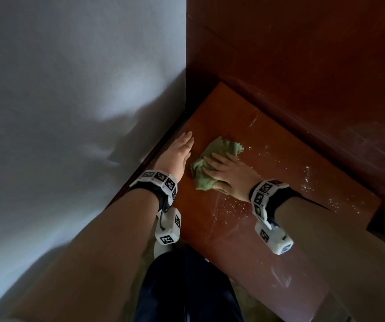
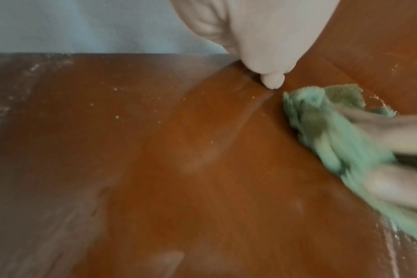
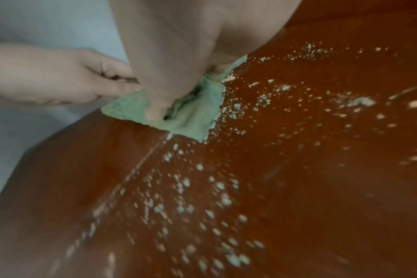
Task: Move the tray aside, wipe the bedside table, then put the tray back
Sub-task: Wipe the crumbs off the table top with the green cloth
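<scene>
The bedside table (image 1: 244, 117) has a glossy reddish-brown top. A crumpled green cloth (image 1: 224, 147) lies on it, and my right hand (image 1: 224, 170) presses flat on the cloth with fingers spread. In the right wrist view the thumb of that right hand (image 3: 169, 56) digs into the cloth (image 3: 193, 116). My left hand (image 1: 182, 149) rests flat on the table's left edge, fingers straight, just left of the cloth and holding nothing. The left wrist view shows the left hand (image 2: 262, 37) beside the cloth (image 2: 321, 122). No tray is in view.
White crumbs and dust (image 1: 233, 210) are scattered over the table right of and behind the cloth, seen close as specks (image 3: 226, 188). A pale wall (image 1: 70, 112) runs along the table's left side. A tall wooden panel (image 1: 303, 54) stands behind it. My dark trouser leg (image 1: 186, 287) is below.
</scene>
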The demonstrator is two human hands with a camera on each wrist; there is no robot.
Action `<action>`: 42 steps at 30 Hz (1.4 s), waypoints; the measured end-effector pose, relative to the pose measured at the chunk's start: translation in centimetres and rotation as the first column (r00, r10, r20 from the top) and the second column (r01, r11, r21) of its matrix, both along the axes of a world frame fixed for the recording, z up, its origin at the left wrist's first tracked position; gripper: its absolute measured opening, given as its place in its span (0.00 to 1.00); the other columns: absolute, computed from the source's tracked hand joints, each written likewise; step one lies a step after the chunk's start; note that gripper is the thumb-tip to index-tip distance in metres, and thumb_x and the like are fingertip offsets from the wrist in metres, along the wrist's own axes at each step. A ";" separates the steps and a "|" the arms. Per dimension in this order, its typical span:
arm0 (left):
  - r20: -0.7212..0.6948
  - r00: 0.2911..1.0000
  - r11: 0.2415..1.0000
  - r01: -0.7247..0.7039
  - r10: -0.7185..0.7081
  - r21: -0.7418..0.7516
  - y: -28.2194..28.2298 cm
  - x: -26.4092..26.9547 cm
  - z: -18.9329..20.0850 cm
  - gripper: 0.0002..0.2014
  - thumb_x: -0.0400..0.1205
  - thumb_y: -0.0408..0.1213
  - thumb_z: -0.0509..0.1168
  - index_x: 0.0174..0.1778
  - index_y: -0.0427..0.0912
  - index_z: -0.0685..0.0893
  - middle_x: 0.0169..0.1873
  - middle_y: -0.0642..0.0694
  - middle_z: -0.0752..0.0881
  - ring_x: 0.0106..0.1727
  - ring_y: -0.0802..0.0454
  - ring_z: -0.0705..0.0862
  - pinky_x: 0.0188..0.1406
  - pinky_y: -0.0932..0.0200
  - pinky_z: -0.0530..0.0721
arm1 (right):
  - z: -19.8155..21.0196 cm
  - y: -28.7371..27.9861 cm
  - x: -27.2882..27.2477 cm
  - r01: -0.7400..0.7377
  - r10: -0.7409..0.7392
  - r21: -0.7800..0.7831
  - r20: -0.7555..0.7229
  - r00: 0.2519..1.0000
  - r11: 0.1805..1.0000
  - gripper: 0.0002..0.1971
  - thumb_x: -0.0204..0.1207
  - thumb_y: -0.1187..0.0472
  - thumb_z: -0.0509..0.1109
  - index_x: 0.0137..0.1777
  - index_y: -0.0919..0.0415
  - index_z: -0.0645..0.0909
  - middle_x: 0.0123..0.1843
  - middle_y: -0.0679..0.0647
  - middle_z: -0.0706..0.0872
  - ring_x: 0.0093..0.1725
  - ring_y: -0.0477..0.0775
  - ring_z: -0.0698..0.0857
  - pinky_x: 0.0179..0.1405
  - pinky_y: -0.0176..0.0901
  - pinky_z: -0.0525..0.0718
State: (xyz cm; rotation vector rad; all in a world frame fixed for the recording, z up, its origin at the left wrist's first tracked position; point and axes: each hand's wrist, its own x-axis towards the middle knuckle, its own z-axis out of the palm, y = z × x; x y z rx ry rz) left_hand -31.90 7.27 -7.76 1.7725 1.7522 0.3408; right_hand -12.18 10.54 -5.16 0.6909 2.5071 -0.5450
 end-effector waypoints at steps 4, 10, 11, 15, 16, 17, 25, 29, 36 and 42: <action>-0.024 1.000 1.000 0.009 -0.009 0.005 0.1 0.0 -0.1 0.22 0.86 0.28 0.54 0.78 0.33 0.64 0.82 0.42 0.61 0.84 0.50 0.58 0.80 0.67 0.50 | -0.4 0.4 1.3 -0.148 0.146 0.041 0.042 0.988 0.988 0.30 0.79 0.40 0.38 0.82 0.42 0.53 0.85 0.48 0.49 0.85 0.57 0.48 0.77 0.56 0.33; -0.047 0.998 0.999 0.031 -0.032 -0.012 1.0 0.4 0.0 0.23 0.87 0.30 0.54 0.79 0.34 0.62 0.82 0.42 0.59 0.84 0.50 0.55 0.81 0.64 0.49 | -1.0 1.9 1.3 -0.087 0.076 0.130 0.087 0.993 0.988 0.34 0.72 0.31 0.31 0.79 0.36 0.36 0.81 0.43 0.32 0.84 0.55 0.38 0.77 0.59 0.31; -0.050 0.998 1.000 0.027 -0.028 -0.015 1.2 0.6 0.0 0.23 0.87 0.31 0.54 0.79 0.34 0.62 0.83 0.42 0.58 0.85 0.50 0.55 0.82 0.64 0.49 | -1.1 2.3 1.4 -0.064 0.052 0.136 0.092 0.994 0.989 0.33 0.71 0.31 0.30 0.77 0.35 0.33 0.82 0.43 0.32 0.84 0.55 0.38 0.78 0.59 0.31; -0.040 0.999 1.000 0.028 -0.029 -0.010 2.0 1.0 0.1 0.23 0.87 0.31 0.54 0.80 0.34 0.62 0.83 0.42 0.58 0.85 0.50 0.55 0.82 0.64 0.49 | -0.9 3.8 1.3 -0.022 -0.003 0.171 0.146 0.989 0.985 0.32 0.75 0.32 0.34 0.77 0.39 0.28 0.85 0.48 0.35 0.84 0.54 0.37 0.81 0.59 0.35; -0.035 0.999 1.000 0.027 -0.027 -0.010 2.2 1.1 0.2 0.23 0.87 0.31 0.54 0.80 0.34 0.61 0.83 0.42 0.58 0.85 0.51 0.55 0.82 0.64 0.49 | -0.7 4.2 1.2 -0.010 -0.018 0.180 0.152 0.988 0.984 0.32 0.78 0.33 0.36 0.78 0.40 0.29 0.85 0.48 0.35 0.84 0.54 0.37 0.81 0.59 0.36; -0.030 0.999 1.000 0.023 -0.024 -0.012 2.3 1.1 0.2 0.23 0.87 0.31 0.53 0.80 0.34 0.61 0.83 0.43 0.58 0.85 0.51 0.54 0.82 0.65 0.48 | -0.7 4.6 1.2 0.007 -0.036 0.187 0.153 0.988 0.982 0.32 0.80 0.34 0.37 0.79 0.41 0.30 0.85 0.48 0.34 0.84 0.54 0.37 0.81 0.59 0.36; -0.031 0.999 0.999 0.022 -0.022 -0.025 3.6 1.4 0.4 0.23 0.87 0.33 0.53 0.79 0.35 0.63 0.83 0.44 0.59 0.84 0.52 0.55 0.81 0.66 0.49 | -0.4 8.1 0.6 0.140 -0.178 0.207 0.179 0.968 0.968 0.33 0.82 0.37 0.38 0.81 0.46 0.31 0.85 0.51 0.33 0.84 0.55 0.37 0.82 0.58 0.40; -0.031 1.000 1.000 0.003 -0.004 -0.026 4.5 2.0 0.6 0.23 0.87 0.34 0.54 0.79 0.36 0.63 0.83 0.45 0.59 0.84 0.53 0.55 0.80 0.67 0.48 | -0.9 9.4 0.3 0.219 -0.260 0.227 0.173 0.950 0.949 0.33 0.81 0.36 0.37 0.82 0.46 0.32 0.85 0.51 0.33 0.84 0.55 0.37 0.82 0.58 0.40; -0.014 0.999 0.999 -0.029 0.028 -0.017 4.5 2.7 0.1 0.23 0.87 0.34 0.54 0.79 0.36 0.64 0.82 0.44 0.60 0.84 0.53 0.56 0.82 0.63 0.53 | -1.2 9.8 0.7 0.401 -0.432 0.208 0.131 0.893 0.892 0.34 0.81 0.36 0.37 0.83 0.49 0.35 0.85 0.54 0.34 0.84 0.55 0.38 0.83 0.58 0.41; -0.029 0.999 0.999 -0.031 0.030 -0.029 4.5 3.0 0.0 0.23 0.87 0.33 0.55 0.79 0.35 0.63 0.83 0.43 0.59 0.84 0.52 0.55 0.82 0.63 0.52 | -1.1 8.9 1.9 0.570 -0.609 0.243 0.128 0.783 0.784 0.35 0.81 0.36 0.37 0.83 0.53 0.36 0.85 0.58 0.39 0.84 0.59 0.43 0.83 0.57 0.45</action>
